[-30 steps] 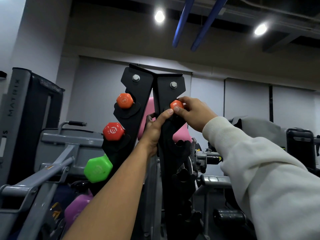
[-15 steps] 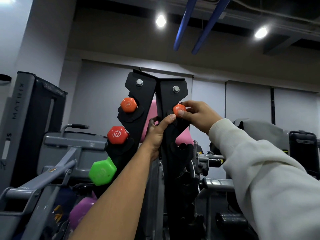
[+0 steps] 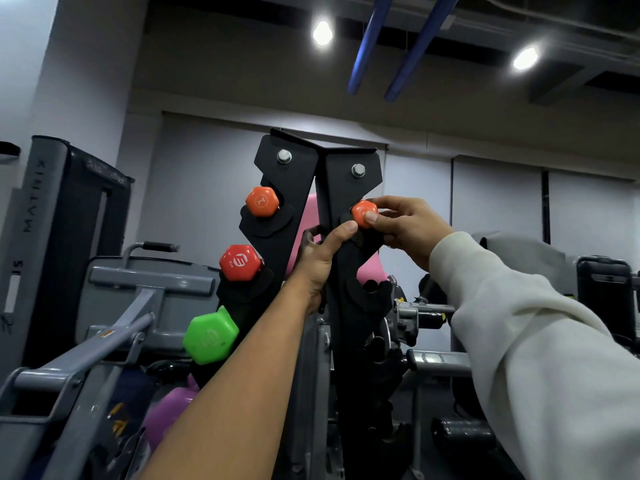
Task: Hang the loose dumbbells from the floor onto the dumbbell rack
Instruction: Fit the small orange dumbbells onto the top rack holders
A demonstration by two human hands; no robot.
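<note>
The black dumbbell rack (image 3: 294, 188) stood right in front, two angled plates bolted together at the top. The right hand (image 3: 405, 226) was up at the top notch of the right plate, fingers (image 3: 372, 216) and thumb pinched around the end of a small orange dumbbell (image 3: 362, 212) that sat at that notch; couldn't tell if it was fully seated or not. The left hand (image 3: 320, 258) was wrapped around the edge of the rack just below, thumb (image 3: 341, 233) pointing up and almost touching the orange end, the rest of its fingers curled behind the plate.

On the left plate things were already hung: another orange dumbbell (image 3: 262, 201) in the top slot, a red dumbbell (image 3: 239, 262) below it, then a green dumbbell (image 3: 209, 336), and a purple dumbbell (image 3: 169, 414) lowest, half hidden by the left forearm. Grey gym machines (image 3: 114, 306) sat off to the left, and something pink (image 3: 311, 216) showed behind the rack between the plates.
</note>
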